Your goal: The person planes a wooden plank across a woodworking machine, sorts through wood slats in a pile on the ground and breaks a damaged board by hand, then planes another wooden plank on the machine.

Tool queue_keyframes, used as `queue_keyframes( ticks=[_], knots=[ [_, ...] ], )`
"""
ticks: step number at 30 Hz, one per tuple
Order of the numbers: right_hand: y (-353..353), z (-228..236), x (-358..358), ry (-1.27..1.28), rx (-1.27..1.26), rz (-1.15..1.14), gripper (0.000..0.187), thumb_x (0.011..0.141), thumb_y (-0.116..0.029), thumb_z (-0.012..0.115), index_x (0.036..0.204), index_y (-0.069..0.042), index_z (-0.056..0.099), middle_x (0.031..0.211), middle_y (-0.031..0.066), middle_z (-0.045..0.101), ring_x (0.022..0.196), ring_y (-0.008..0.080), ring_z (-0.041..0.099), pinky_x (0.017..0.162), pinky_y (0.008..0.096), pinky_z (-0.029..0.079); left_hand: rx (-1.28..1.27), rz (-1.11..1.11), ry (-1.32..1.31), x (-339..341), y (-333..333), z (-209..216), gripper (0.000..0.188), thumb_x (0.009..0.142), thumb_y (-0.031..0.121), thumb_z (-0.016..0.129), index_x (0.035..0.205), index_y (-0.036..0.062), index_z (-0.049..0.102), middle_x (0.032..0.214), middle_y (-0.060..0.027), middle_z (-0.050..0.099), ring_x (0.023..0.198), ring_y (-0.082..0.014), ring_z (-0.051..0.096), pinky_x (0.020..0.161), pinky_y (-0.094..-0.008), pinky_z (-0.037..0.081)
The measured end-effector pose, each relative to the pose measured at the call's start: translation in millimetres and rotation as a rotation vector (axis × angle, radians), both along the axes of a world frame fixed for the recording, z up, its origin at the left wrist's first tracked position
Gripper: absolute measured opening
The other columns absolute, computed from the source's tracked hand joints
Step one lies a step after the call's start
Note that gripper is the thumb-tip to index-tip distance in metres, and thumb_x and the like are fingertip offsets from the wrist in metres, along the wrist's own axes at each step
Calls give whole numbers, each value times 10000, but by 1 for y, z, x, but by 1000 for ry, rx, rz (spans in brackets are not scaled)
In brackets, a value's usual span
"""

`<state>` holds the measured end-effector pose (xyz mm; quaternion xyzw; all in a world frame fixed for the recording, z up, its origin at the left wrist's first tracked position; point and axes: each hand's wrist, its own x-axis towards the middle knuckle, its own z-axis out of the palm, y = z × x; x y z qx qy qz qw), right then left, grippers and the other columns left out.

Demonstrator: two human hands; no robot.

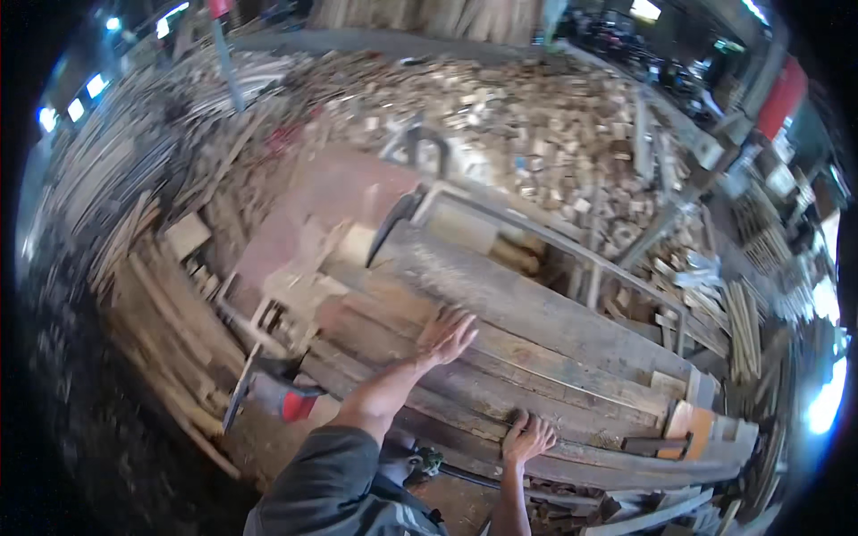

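My left hand (pixel 447 335) lies on top of a long wooden plank (pixel 572 371), palm down with its fingers stretched out. Nearer my body, my right hand (pixel 529 438) rests on another long plank (pixel 617 457), its fingers spread over the wood. A small dark spot by its thumb is too blurred to make out. Several planks lie side by side across a work table (pixel 536 304). Just beyond my left hand, a dark curved blade-like piece (pixel 391 228) stands up from the table, with sawdust near it.
A reddish panel (pixel 331 201) adjoins the table on the left. Beyond a metal frame (pixel 536 223) spreads a big heap of wood offcuts (pixel 536 125). Stacked boards (pixel 170 322) lie at the left. An orange-brown block (pixel 688 429) sits at the table's right end.
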<state>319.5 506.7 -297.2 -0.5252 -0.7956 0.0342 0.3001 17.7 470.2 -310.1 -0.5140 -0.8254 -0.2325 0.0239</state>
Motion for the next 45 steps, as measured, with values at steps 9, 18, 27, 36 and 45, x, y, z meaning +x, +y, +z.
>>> queue_keyframes(
  ticks=[9,18,27,36,45],
  knots=[
    [37,3,-47,18,45,72,149,899,-238,615,872,-99,661,866,69,665,931,273,607,976,500,356,24,6,34,-42,12,2,384,948,315,565,1254,83,567,1269,-122,592,1305,-311,461,1158,-548,259],
    [57,-7,-41,3,-11,34,146,894,-254,616,905,-120,673,866,44,666,908,241,612,906,459,374,21,-13,48,-40,43,-1,379,943,309,570,1254,93,560,1258,-116,594,1285,-309,479,1150,-543,268],
    [61,-34,1,-10,-96,-47,89,876,-219,593,877,-154,653,881,76,650,898,313,603,906,532,383,-43,62,-252,10,57,31,473,911,379,560,1271,74,594,1268,-180,617,1190,-380,557,992,-486,442],
    [39,-59,7,53,78,-8,120,875,-228,604,879,-112,634,899,79,653,922,298,597,988,528,347,91,0,88,8,22,-23,405,962,352,519,1262,83,564,1247,-128,599,1191,-302,524,1069,-476,366],
    [8,-47,12,156,94,102,121,851,-227,639,782,-132,610,789,55,630,887,265,612,879,473,376,103,52,87,19,-29,-31,353,941,280,566,1237,88,568,1210,-137,613,1196,-325,525,1126,-524,267]
  ],
)
